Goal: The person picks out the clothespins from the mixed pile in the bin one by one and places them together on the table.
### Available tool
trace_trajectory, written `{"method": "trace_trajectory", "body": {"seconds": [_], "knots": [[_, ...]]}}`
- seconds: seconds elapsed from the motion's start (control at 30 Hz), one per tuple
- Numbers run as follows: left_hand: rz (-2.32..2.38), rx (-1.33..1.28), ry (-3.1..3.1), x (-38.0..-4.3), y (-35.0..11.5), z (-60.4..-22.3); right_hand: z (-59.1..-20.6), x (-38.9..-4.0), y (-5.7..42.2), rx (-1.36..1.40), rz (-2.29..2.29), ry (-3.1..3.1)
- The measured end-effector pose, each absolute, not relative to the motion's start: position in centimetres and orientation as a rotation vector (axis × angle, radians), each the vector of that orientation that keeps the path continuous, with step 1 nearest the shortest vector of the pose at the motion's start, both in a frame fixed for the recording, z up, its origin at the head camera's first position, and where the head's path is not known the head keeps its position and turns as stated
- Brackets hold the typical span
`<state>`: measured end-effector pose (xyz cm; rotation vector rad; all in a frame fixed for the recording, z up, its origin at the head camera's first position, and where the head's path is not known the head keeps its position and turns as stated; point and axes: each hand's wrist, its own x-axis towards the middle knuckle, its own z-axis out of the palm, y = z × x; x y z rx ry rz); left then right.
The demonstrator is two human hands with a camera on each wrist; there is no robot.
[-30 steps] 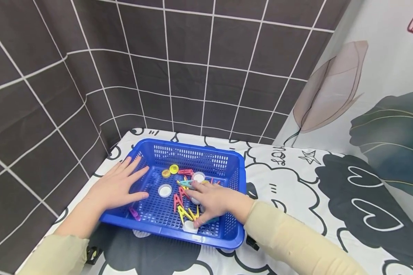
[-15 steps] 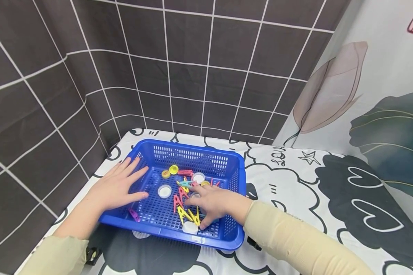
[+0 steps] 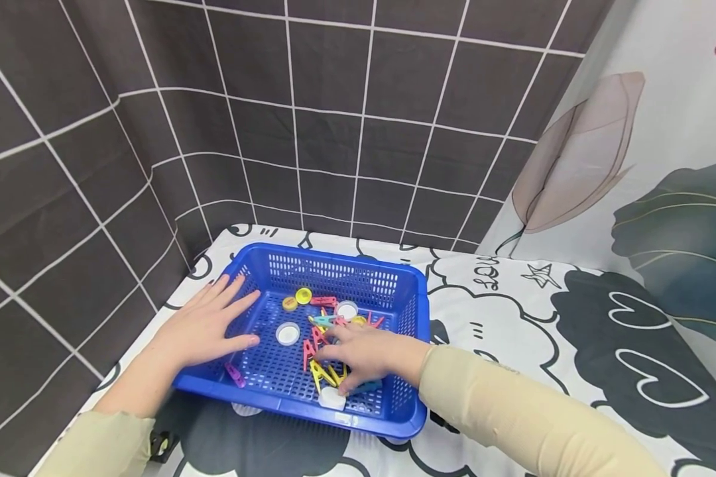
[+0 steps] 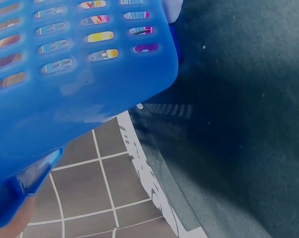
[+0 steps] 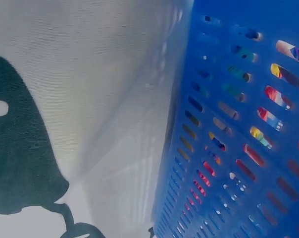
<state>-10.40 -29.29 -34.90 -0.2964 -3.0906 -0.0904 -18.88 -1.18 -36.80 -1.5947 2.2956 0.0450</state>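
Note:
A blue slotted plastic basket (image 3: 340, 256) holds clothespins and round caps. My left hand (image 3: 198, 326) rests with fingers spread over its left rim. Inside, on the right, my right hand (image 3: 366, 351) lies palm down over the pile, fingers spread and slightly bent. Its thumb tip is right at a white cap (image 3: 332, 399) near the front wall. Close to those fingers lie a yellow clothespin (image 3: 317, 375), a red clothespin (image 3: 308, 356) and a teal clothespin (image 3: 323, 321). The palm hides part of the pile. In the right wrist view, bright colours show through the basket wall (image 5: 184, 64).
Toward the left of the basket lie a white cap (image 3: 288, 334), a yellow cap (image 3: 303, 295) and a purple clothespin (image 3: 235, 375). A patterned white cloth (image 3: 507, 318) covers the table. A dark tile-patterned backdrop (image 3: 328, 142) stands behind and to the left.
The right thumb moved off the white cap toward the right, then came back to it. The right fingers shifted slightly over the clothespins. The left hand stays on the rim.

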Motion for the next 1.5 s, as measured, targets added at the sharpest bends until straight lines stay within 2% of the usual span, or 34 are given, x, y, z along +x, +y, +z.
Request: {"method": "trace_trajectory", "body": {"seconds": [0.33, 0.63, 1.27, 1.5], "knots": [[-0.096, -0.294, -3.079, -10.6, -29.3, -34.7, -37.0, -18.9, -1.5, -1.688, 0.142, 2.39], [-0.129, -0.393, -3.035, -11.2, -27.9, -36.0, -38.0, -18.0, 0.0, -1.616, 0.184, 2.42], [-0.118, -0.291, -3.065, -10.8, -28.9, -35.1, -37.5, -18.4, -1.6, -1.641, 0.256, 2.45], [-0.122, -0.292, -3.07, -10.5, -29.3, -35.0, -37.6, -18.7, -2.0, -1.639, 0.081, 2.449]]}}
